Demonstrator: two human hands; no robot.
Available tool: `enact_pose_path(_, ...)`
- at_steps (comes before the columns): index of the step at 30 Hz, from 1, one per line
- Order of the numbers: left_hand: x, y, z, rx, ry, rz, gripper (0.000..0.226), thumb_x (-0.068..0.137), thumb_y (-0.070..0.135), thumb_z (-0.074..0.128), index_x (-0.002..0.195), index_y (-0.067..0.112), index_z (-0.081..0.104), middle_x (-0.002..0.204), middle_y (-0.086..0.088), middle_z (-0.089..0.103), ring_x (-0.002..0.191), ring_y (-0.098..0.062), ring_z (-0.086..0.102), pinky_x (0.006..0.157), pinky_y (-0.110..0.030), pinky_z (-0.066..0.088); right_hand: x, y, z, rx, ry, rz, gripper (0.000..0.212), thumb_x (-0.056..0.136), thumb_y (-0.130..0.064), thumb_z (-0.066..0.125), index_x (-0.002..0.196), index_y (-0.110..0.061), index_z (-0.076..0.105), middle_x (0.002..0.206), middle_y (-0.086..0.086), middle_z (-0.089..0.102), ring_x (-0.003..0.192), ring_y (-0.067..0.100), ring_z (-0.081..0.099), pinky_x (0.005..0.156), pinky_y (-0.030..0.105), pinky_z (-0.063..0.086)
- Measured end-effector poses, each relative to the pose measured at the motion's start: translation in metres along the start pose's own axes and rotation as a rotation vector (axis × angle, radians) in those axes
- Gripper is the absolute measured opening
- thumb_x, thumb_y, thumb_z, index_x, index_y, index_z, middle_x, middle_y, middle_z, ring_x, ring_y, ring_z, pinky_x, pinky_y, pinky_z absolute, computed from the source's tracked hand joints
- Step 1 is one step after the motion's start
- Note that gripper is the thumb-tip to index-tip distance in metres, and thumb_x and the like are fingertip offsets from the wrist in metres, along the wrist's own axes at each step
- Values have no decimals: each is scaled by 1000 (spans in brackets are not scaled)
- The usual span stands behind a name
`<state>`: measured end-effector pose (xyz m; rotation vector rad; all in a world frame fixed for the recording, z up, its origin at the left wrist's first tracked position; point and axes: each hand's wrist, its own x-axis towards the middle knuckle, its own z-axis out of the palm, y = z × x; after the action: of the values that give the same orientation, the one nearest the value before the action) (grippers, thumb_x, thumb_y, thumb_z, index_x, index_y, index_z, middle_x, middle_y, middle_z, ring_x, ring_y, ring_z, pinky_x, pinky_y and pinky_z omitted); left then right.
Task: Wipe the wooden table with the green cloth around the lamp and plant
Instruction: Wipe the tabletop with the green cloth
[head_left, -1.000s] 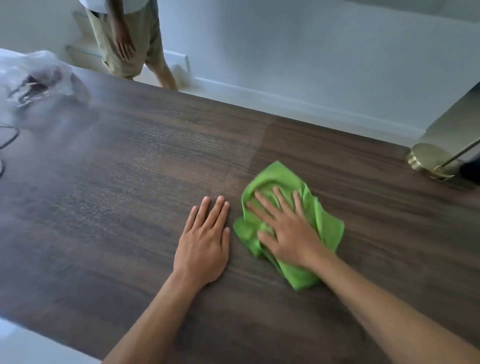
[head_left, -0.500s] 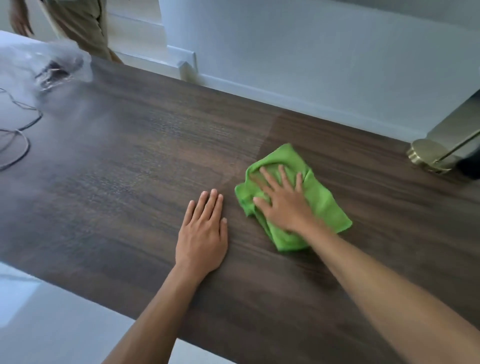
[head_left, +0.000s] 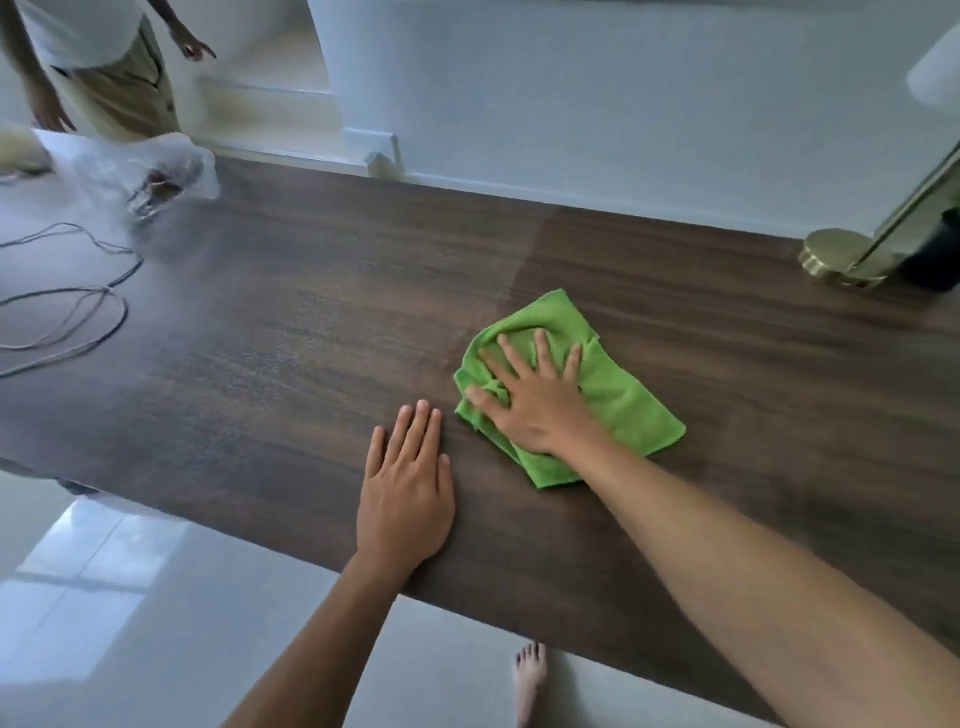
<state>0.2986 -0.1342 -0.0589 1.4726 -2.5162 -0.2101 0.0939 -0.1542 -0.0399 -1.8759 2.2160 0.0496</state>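
The cloth (head_left: 618, 395) is bright lime green, plain, with no print. The worktop (head_left: 291, 332) is dark brown with streaky wood grain, a shade darker to the right of a faint seam. The lamp base (head_left: 831, 257) is shiny brass gold. A thin cable (head_left: 78, 312) is grey. The plastic bag (head_left: 145, 166) is clear and whitish. The wall (head_left: 571, 93) is pale grey-white, and the floor (head_left: 104, 597) is glossy light grey.

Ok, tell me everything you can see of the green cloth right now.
The green cloth is a bright lime, soft microfibre-looking rag, crumpled and loosely folded rather than spread square. It lies flat on the dark wooden table, mid-table. The right hand presses on it, palm down, fingers spread. The left hand rests on bare wood beside it, not touching.
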Motion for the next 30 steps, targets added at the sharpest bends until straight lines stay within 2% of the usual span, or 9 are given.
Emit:
enact_pose_path(4, -17, -10, -3, 8, 36, -119, 63, 95, 38, 14, 152, 17, 28, 160, 1, 22, 149, -15, 11, 121, -41, 7, -99, -22, 29, 11, 113, -165, 60, 95, -66, 8, 152, -47, 8, 164, -13, -2, 151, 28, -12, 113, 66, -10)
enact_pose_path(7, -29, -14, -5, 11, 12, -73, 67, 93, 42, 8, 153, 15, 24, 161, 0, 18, 150, -16, 8, 122, -40, 4, -144, 12, 32, 5, 77, -187, 61, 91, -68, 9, 150, -51, 7, 163, -16, -3, 151, 23, -12, 115, 62, -10)
enact_pose_path(11, -46, -17, -8, 4, -16, 9, 70, 93, 46, 2, 154, 15, 19, 162, 0, 12, 150, -17, 3, 121, -38, 0, -111, 56, 15, -16, 7, 70, 66, 86, -75, 4, 148, -54, -1, 163, -14, -7, 150, 25, -13, 113, 67, -10)
enact_pose_path(13, -57, -20, -10, 8, -14, 44, 70, 94, 46, 1, 154, 15, 18, 162, 0, 12, 150, -16, 2, 121, -38, 0, -80, 50, 9, 9, -9, 202, 64, 89, -73, 7, 149, -53, -2, 163, -14, -9, 150, 29, -13, 110, 71, -10)
enact_pose_path(15, -66, -26, -10, 11, -5, 74, 68, 96, 45, 2, 153, 14, 20, 161, 0, 14, 150, -16, 4, 121, -39, 1, -61, 20, 10, 25, 5, 214, 63, 92, -71, 10, 150, -51, 0, 163, -12, -8, 150, 33, -13, 108, 74, -10)
enact_pose_path(20, -74, -32, -9, 23, 45, 12, 61, 98, 40, 11, 152, 19, 29, 160, 1, 22, 149, -17, 11, 120, -46, 8, -111, -58, 27, -17, 33, -132, 60, 94, -64, 14, 152, -49, 4, 163, -14, -5, 150, 32, -14, 111, 69, -10)
enact_pose_path(24, -68, -30, -7, 19, 40, -51, 66, 94, 40, 5, 153, 17, 22, 161, 2, 16, 150, -15, 6, 121, -44, 4, -172, -28, 43, -19, 43, -377, 58, 93, -63, 17, 150, -52, 15, 162, -20, 1, 150, 17, -11, 117, 57, -14)
enact_pose_path(26, -68, -31, -6, 29, 45, -39, 65, 94, 40, 6, 153, 16, 22, 161, 2, 15, 150, -15, 6, 121, -45, 4, -164, 5, 37, -16, 0, -328, 59, 89, -66, 13, 147, -55, 14, 161, -21, -1, 150, 17, -11, 117, 55, -16)
enact_pose_path(30, -68, -30, -6, 35, 42, -31, 66, 94, 40, 4, 153, 17, 20, 162, 3, 13, 150, -13, 4, 121, -43, 0, -100, 15, 18, 12, -14, 66, 55, 94, -63, 10, 148, -56, 4, 163, -16, -5, 151, 26, -12, 111, 69, -13)
